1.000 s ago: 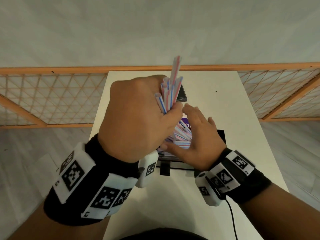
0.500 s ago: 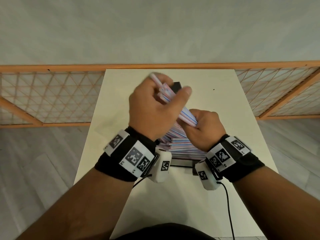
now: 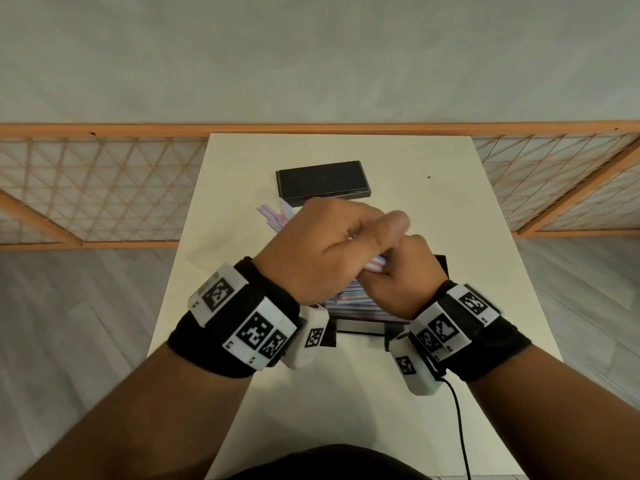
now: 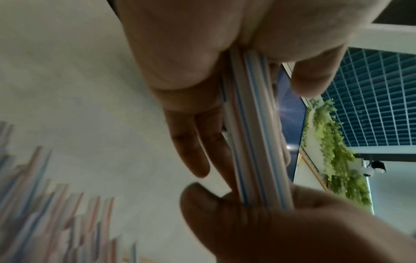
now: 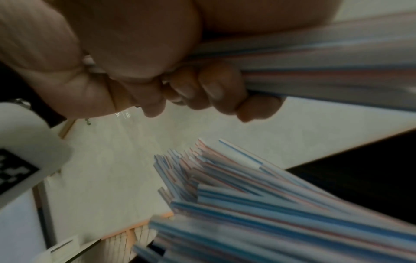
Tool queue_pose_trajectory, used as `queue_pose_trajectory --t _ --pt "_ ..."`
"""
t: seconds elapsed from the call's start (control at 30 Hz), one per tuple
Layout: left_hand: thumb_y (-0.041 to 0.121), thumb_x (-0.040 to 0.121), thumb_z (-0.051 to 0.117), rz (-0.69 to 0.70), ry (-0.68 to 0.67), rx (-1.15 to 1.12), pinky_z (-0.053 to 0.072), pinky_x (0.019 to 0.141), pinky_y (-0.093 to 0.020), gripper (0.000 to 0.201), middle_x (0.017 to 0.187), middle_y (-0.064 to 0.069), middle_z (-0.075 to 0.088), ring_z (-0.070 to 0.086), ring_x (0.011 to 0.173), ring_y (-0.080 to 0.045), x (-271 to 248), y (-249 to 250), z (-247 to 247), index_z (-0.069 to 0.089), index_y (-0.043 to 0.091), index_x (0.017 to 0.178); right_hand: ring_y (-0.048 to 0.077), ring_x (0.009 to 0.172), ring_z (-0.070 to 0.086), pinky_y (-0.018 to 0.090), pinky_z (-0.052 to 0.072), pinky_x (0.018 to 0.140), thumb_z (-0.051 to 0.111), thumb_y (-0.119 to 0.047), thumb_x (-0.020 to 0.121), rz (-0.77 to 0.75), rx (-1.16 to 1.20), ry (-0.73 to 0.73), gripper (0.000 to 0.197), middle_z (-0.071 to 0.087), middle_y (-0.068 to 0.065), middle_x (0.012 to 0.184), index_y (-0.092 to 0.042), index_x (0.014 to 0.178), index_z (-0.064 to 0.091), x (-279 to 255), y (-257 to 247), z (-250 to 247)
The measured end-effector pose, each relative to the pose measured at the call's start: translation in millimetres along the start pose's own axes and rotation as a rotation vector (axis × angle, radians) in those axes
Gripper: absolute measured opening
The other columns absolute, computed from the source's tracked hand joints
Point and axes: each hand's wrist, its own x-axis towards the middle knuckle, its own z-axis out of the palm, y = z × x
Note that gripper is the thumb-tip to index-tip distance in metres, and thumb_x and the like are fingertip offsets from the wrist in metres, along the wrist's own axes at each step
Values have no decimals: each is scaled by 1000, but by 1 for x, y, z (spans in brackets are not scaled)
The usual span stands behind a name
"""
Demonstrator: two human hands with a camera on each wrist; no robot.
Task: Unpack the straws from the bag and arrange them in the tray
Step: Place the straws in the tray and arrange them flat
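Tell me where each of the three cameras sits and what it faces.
Head: worn on the head, looking down at the table, both hands and forearms.
Left wrist: under the left hand, looking along the held straws.
Right wrist: under the right hand, facing the straw pile.
Shared: all show the held straws.

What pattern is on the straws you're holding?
White with thin blue and red lengthwise stripes; the held straws show it best in the left wrist view.
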Motion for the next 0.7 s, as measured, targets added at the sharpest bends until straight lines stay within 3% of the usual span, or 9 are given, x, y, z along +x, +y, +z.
queue_pose_trajectory --t 0.07,0.2,0.27,0.33,0.4,0.47,0.53,0.6,0.7 --pt "42 98 43 19 186 -89 50 79 -29 46 87 -3 71 67 85 -12 -3 -7 0 72 7 90 14 56 54 28 43 54 62 -51 86 26 35 -45 32 54 -8 55 -29 63 58 -3 4 5" --pt "31 87 60 11 868 -237 45 71 -21 15 84 0 61 59 77 -6 -16 -40 -20 59 16 92 16 71 57 32 49 66 66 -71 71 34 -50 -27 48 61 -7 74 -24 80 63 -14 27 13" --pt "35 76 72 -168 1009 -161 42 69 -19 38 96 3 57 55 79 -5 -28 -65 -20 51 17 103 17 83 50 35 47 74 62 -80 53 34 -93 20 68 54 -8 88 -23 90 58 -18 39 17" --pt "47 64 79 -349 988 -191 42 73 -19 66 114 4 56 55 90 -9 -40 -89 -11 45 21 114 18 94 47 37 46 83 62 -84 45 64 -120 37 90 50 -7 101 -21 108 55 -21 47 22" --pt "54 52 87 -448 918 -395 46 81 -21 87 125 1 54 56 101 -12 -47 -109 4 45 23 121 21 106 46 39 45 93 63 -87 41 107 -150 15 109 51 -2 114 -17 124 51 -24 51 25" --pt "62 39 96 -487 793 -619 52 89 -24 113 135 -5 56 59 115 -17 -49 -124 19 46 17 130 22 117 44 42 43 102 61 -89 40 168 -177 -37 121 50 0 126 -17 136 44 -24 54 28" --pt "61 41 99 -467 612 -707 55 96 -30 126 139 -11 59 60 125 -21 -48 -133 31 42 5 139 21 122 43 43 42 106 58 -92 41 206 -189 -88 126 48 0 132 -18 141 38 -21 54 31" --pt "44 51 100 -448 484 -719 57 95 -32 113 131 -11 66 66 121 -22 -41 -132 36 45 0 139 21 123 43 42 41 107 55 -94 43 211 -201 -116 126 47 0 134 -19 142 35 -18 52 36" --pt "23 58 91 -426 431 -695 58 87 -35 75 111 -8 77 74 105 -25 -27 -127 36 63 3 124 20 124 44 41 41 107 54 -94 44 199 -195 -136 126 46 -1 135 -19 143 33 -15 51 43"
